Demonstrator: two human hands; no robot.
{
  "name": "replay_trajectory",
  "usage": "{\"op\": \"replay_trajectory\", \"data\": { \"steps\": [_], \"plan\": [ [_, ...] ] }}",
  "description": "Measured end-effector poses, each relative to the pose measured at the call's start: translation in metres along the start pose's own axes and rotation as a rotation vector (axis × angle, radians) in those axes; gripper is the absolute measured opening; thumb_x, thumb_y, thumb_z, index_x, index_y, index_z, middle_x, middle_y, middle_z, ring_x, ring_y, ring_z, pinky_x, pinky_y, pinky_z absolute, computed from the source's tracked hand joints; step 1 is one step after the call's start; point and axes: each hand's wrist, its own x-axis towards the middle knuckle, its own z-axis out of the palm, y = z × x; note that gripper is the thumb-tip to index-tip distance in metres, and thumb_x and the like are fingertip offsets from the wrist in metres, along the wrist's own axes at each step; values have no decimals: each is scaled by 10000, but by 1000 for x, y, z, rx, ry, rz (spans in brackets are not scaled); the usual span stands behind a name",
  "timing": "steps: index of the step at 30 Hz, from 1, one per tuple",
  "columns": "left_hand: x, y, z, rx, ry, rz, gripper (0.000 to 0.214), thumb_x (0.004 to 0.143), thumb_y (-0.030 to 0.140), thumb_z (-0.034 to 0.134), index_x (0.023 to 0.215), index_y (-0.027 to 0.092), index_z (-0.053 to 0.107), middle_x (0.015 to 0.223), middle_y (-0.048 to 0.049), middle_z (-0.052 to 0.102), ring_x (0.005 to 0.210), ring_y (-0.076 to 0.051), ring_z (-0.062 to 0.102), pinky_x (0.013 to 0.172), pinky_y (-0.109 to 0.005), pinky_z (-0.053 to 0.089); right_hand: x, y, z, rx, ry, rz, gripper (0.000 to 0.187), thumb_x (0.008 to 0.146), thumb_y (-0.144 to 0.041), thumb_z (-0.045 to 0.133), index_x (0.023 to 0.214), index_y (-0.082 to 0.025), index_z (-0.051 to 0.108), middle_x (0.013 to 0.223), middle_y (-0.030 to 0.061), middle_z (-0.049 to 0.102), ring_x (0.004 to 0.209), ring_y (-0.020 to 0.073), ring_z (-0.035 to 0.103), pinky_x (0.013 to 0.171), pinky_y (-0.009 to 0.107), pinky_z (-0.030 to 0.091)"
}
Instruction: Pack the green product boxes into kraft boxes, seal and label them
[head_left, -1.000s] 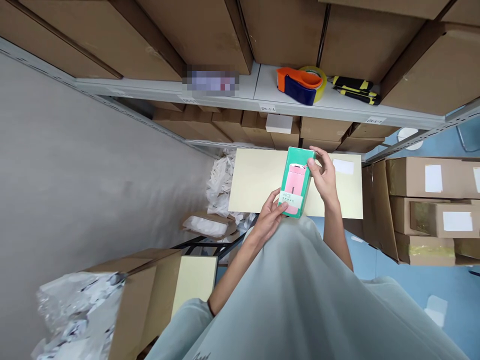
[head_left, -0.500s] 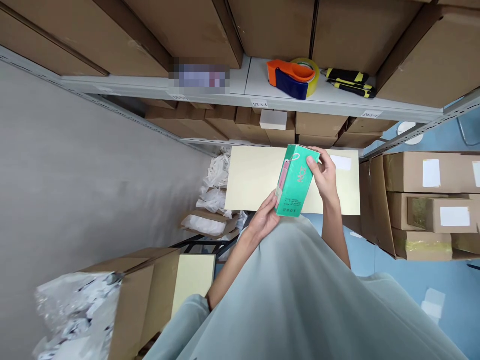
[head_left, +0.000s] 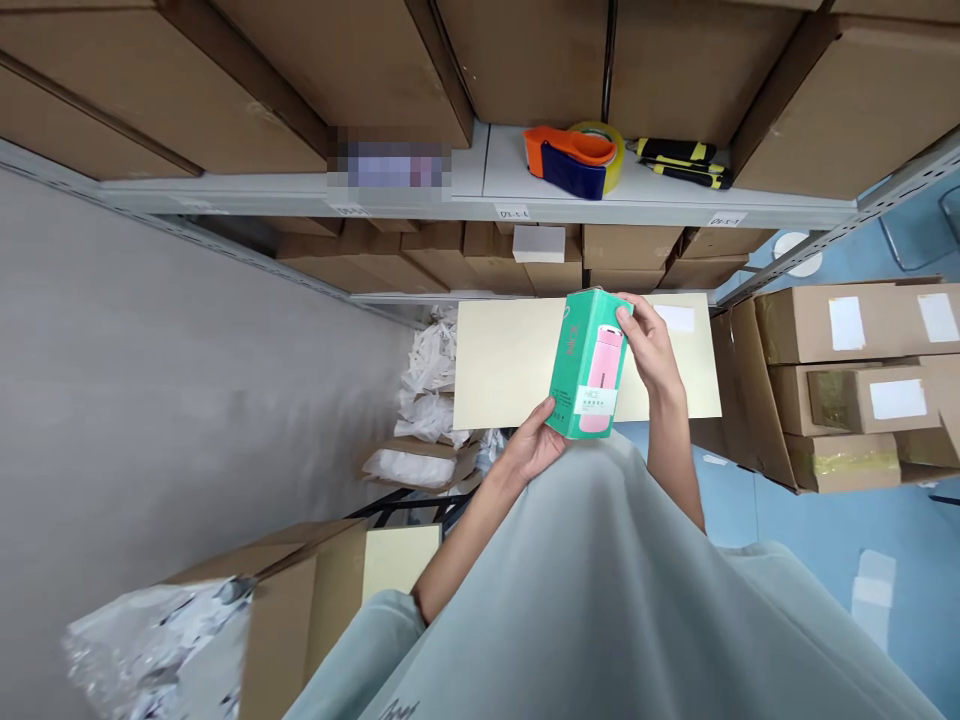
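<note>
I hold a green product box (head_left: 587, 362) with a pink item printed on its face, upright in front of me. My left hand (head_left: 534, 447) grips its bottom corner with the fingers wrapped under it. Around its top right edge my right hand (head_left: 649, 345) is closed, thumb on the front face. Behind the box lies a large pale yellow carton (head_left: 504, 360) bearing a white label.
A grey metal shelf (head_left: 420, 195) carries big cardboard boxes, an orange and blue tape dispenser (head_left: 574, 160) and yellow-black cutters (head_left: 679, 162). Stacked labelled cartons (head_left: 855, 375) stand at the right on a blue floor. Crumpled white wrapping (head_left: 431, 385) and an open carton (head_left: 300, 610) lie at the left.
The green box has been turned in my hands: its front, then a side panel, and now the pink-printed face again with another side. Both hands stayed on it.
</note>
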Motion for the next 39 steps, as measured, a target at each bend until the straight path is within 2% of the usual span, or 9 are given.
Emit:
{"op": "replay_trajectory", "data": {
  "steps": [5,8,12,19,27,31,34,36,39],
  "plan": [
    [1,2,-8,-44,-2,-81,495,1043,406,769,1488,205,689,1270,-119,853,1138,-269,834,930,-350,692,-8,2,4,84,-16,133,599,915,-842,757,1250,-345,731,1191,34,782,1072,254,769,842,386,691],
    [-1,2,1,14,-13,11,493,1002,394,831,1443,202,723,1284,-104,846,1072,-236,828,890,-314,683,-14,-3,10,72,79,83,593,871,-817,822,1178,-316,742,1183,46,785,1054,254,760,852,388,684],
    [-9,1,13,136,-20,174,682,888,434,963,1490,231,717,1342,-103,823,1120,-239,805,917,-301,657,-19,-15,16,1,105,-9,540,871,-772,849,1135,-308,764,1246,64,800,1088,263,754,900,407,685],
    [-14,-5,20,229,-39,199,787,766,420,1047,1453,196,735,1307,-137,830,1230,-296,786,1021,-335,627,-25,-18,13,-68,73,-63,490,924,-736,814,1181,-322,766,1297,62,798,1067,253,766,871,407,696],
    [-16,-16,20,192,68,324,875,742,389,1047,1524,270,673,1173,-63,848,985,-217,815,792,-239,605,-19,-20,16,-63,-27,-34,502,925,-756,811,1211,-347,764,1358,59,778,1186,278,747,954,430,695],
    [-21,-10,7,72,74,301,725,781,412,994,1429,248,714,1258,-71,843,1129,-246,807,908,-286,633,-15,-17,23,-42,-88,-18,609,960,-829,717,1362,-373,717,1476,73,732,1319,293,710,1019,445,674],
    [-24,-1,-5,-33,4,139,660,832,503,918,1386,200,727,1244,-104,849,1270,-331,778,1036,-401,643,-15,-10,30,17,-152,40,697,978,-859,657,1505,-403,642,1453,74,737,1301,290,718,988,455,676],
    [-25,6,-9,-28,-25,51,648,847,550,892,1357,183,737,1244,-121,849,1294,-367,769,1058,-445,643,-16,-5,37,36,-184,64,672,973,-849,670,1464,-390,674,1341,68,771,1176,281,748,922,444,676],
    [-28,12,-11,107,9,136,711,845,543,924,1433,214,696,1347,-115,821,1304,-356,764,1068,-437,632,-17,3,49,18,-104,54,581,927,-800,765,1264,-326,764,1182,57,789,1000,250,741,847,406,650]
  ]
}}
